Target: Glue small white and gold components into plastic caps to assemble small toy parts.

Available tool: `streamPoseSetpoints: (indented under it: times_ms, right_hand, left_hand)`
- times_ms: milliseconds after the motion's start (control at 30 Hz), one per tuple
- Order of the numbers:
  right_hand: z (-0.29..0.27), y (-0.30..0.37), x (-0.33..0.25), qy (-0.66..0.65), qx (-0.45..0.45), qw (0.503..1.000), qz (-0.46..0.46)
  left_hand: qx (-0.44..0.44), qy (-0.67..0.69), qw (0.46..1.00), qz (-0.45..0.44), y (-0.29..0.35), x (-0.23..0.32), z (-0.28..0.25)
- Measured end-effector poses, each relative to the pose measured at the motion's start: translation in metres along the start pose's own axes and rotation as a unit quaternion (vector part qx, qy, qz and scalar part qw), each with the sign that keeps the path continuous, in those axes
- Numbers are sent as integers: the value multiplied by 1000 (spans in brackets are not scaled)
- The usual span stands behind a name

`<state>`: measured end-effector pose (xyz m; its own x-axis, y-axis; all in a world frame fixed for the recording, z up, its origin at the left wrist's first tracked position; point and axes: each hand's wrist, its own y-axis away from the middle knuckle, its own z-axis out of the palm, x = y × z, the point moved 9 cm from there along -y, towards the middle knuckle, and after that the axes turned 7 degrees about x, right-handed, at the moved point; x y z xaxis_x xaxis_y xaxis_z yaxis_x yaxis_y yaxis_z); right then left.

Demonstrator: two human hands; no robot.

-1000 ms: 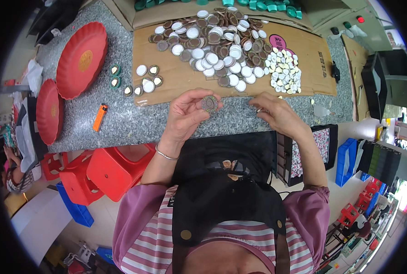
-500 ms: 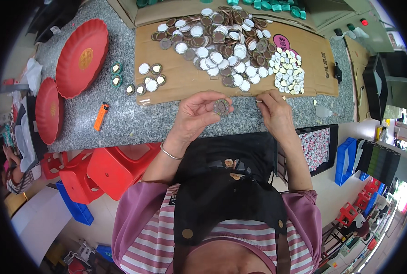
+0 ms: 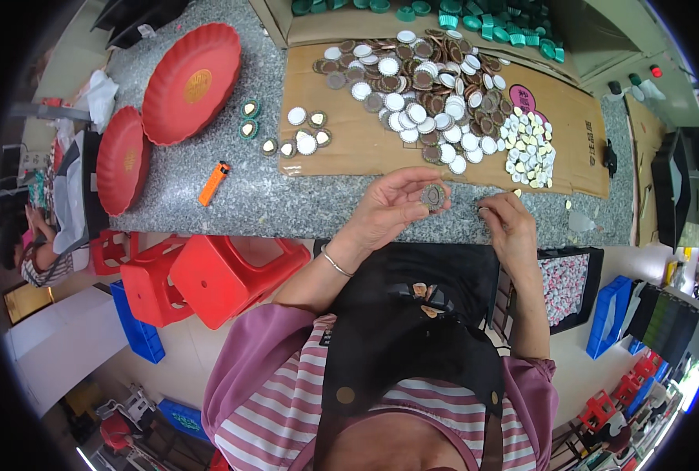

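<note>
My left hand (image 3: 385, 208) holds a round brown bottle-cap-like disc (image 3: 434, 198) with a ridged rim upright between thumb and fingers, just above the counter's near edge. To its right, my right hand (image 3: 513, 228) is closed in a pinch on a tiny whitish piece (image 3: 483, 209), too small to name. Beyond the hands, a heap of similar discs (image 3: 436, 82), some white side up and some brown, covers a cardboard sheet (image 3: 349, 163). Right of the heap lies a pile of small white and cream pieces (image 3: 530, 149). Several discs (image 3: 305, 144) with cream pieces sit at the sheet's left.
Two green cups (image 3: 248, 128) with cream pieces stand left of the cardboard, near an orange lighter (image 3: 214, 184). Two red fluted trays (image 3: 192, 85) lie farther left. Green cups (image 3: 487, 27) fill a box at the back. Red stools (image 3: 232, 279) stand below the counter.
The whole view has shifted and turned slightly, so the counter and its things appear farther right. Both hands keep their grips, with the disc and the tiny piece still apart.
</note>
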<state>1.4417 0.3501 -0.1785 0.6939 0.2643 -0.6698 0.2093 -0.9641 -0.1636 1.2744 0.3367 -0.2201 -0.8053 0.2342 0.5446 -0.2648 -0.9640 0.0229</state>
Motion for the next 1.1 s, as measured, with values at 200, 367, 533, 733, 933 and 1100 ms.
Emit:
streamPoseSetpoints:
  times_ms: [200, 367, 533, 733, 933, 1100]
  right_hand:
    - [9, 4, -10, -350, 13, 921, 170]
    - [18, -9, -24, -416, 14, 893, 171]
    - [22, -19, -27, -393, -4, 907, 149]
    - [34, -19, -22, -389, -43, 898, 201]
    - [37, -22, -21, -397, -46, 897, 189]
    - [37, -23, -22, -389, -31, 908, 154]
  left_hand:
    - [29, -47, 998, -16, 1, -3, -6]
    - [34, -45, 998, -12, -2, -4, -1]
    - [72, -29, 996, -46, -1, -8, -10]
    - [76, -45, 995, -35, -2, -12, -12]
    - [67, -45, 996, -35, -4, -13, -13]
    - [74, -40, 996, -31, -4, -15, -15]
